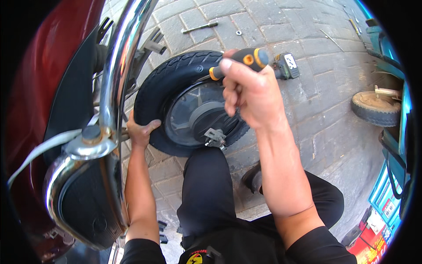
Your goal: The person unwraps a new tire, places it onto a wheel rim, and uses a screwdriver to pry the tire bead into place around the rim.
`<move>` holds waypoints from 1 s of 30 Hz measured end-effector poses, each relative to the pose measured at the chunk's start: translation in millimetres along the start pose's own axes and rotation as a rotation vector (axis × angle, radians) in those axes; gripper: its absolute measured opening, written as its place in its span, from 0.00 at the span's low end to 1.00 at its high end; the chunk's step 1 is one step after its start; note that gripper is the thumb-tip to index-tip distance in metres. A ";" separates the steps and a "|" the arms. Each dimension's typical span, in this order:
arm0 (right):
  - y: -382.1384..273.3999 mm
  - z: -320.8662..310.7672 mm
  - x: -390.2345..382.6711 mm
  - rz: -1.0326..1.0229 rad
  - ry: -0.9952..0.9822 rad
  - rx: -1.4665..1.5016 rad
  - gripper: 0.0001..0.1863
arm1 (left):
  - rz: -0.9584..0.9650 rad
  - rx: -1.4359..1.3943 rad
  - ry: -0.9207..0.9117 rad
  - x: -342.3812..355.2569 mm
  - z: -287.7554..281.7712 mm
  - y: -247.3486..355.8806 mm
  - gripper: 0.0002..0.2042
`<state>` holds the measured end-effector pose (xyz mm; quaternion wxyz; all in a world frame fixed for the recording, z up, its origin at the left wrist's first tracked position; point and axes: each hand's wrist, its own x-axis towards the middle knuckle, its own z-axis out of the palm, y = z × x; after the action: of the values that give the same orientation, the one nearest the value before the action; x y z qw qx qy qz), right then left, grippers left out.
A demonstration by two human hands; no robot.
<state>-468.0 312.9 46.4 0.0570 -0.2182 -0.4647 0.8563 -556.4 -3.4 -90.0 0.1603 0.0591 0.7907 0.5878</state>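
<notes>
A scooter wheel with a black tyre [151, 94] and a grey hub [182, 114] lies tilted in front of my knees. My left hand [140, 130] grips the tyre's left side, thumb on the sidewall. Raised over the wheel's far right side, my right hand [252, 88] is closed around a screwdriver [246, 58] with a black and orange handle. Its handle points to the upper right; where its tip ends I cannot make out. A small metal bracket [215, 137] sits at the hub's near side, by my knee.
A red scooter body [48, 57] with a chrome bar [121, 57] stands close on the left. Beyond the wheel lie a metal rod tool [200, 27], a nut [238, 32] and a power-tool battery [288, 65]. At right, a blue vehicle [387, 48] has a small dusty wheel [373, 112].
</notes>
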 end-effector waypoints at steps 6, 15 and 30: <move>12.9 -23.3 9.2 -0.022 0.376 -0.190 0.15 | -0.067 0.048 0.014 2.0 0.1 -1.1 0.33; 16.1 -31.3 7.7 -0.008 0.460 -0.154 0.16 | -0.018 -0.045 -0.058 -2.3 -2.7 -0.4 0.33; 7.0 -18.6 13.0 -0.043 0.521 -0.074 0.16 | -0.107 -0.004 -0.030 0.4 -2.2 -1.3 0.31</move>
<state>-471.0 327.2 27.7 0.1848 -0.4232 -0.4697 0.7524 -557.3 -5.7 -90.7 0.2035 0.0249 0.7890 0.5792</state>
